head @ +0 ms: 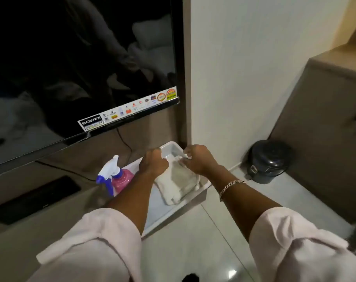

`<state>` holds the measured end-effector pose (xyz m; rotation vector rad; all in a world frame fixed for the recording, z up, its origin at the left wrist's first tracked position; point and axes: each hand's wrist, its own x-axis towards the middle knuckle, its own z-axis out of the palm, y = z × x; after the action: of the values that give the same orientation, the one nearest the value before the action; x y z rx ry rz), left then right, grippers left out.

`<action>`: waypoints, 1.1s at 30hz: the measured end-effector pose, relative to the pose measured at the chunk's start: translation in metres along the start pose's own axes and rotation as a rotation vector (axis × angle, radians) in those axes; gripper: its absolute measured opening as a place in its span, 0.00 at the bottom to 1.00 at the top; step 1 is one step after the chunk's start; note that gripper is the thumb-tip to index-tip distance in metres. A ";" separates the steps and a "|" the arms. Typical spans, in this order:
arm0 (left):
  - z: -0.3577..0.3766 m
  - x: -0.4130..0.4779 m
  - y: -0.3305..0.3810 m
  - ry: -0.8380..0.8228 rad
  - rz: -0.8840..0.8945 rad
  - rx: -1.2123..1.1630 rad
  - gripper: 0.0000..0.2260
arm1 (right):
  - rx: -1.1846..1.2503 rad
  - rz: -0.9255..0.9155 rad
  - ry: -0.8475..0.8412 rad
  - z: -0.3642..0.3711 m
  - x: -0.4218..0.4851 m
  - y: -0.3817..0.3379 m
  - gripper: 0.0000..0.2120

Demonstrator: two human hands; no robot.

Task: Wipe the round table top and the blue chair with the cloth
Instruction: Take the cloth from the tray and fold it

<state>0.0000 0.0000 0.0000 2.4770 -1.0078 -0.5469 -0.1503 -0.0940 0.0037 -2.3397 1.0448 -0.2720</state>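
Cloth point(178, 183) lying folded and pale in a white tray point(203, 189), directly under and toward the wrists from both sets of fingers. Left hand point(153, 162) curling closed, knuckles up, fingers bent down at the far left edge of the cloth; whether pinching fabric or only the tray's inner rim, impossible to tell. Right hand point(196, 158) likewise curling, fingertips tucked under and pressing at the far right edge of the cloth, apparently gripping it, though the contact itself hidden by the knuckles. Both hands sitting close together, a narrow strip of tray showing between them. Just left of the left fingers, standing beside the tray: pink spray bottle point(120, 180) with a blue and white trigger head, nozzle pointing left. Chain bracelet point(231, 187) circling the right wrist, pale rolled sleeves point(104, 237) bunching further back on both forearms. Beyond the fingertips, rising above: large dark television screen point(81, 68) with a sticker strip along its lower edge, and a white wall to its right. Well to the right of the right fingers: small black lidded bin point(268, 159) standing on the light floor against a brown cabinet point(325, 129).
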 end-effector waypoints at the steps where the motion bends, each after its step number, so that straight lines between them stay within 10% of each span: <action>1: 0.004 0.006 -0.003 -0.052 -0.028 0.031 0.25 | -0.035 0.005 -0.015 0.008 0.005 -0.001 0.15; 9: 0.045 0.018 0.000 -0.024 -0.240 -0.086 0.20 | -0.178 0.078 -0.109 0.067 -0.002 0.000 0.21; 20: 0.015 -0.048 0.072 0.157 0.133 -0.827 0.29 | 0.755 0.315 0.376 -0.028 -0.083 0.030 0.23; 33: 0.196 -0.348 0.278 -1.023 0.199 -1.042 0.24 | 1.041 0.518 0.907 -0.173 -0.465 0.204 0.25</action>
<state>-0.4836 0.0253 0.0457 1.0921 -0.8779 -1.7845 -0.6599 0.0677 0.0499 -0.9244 1.3681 -1.3513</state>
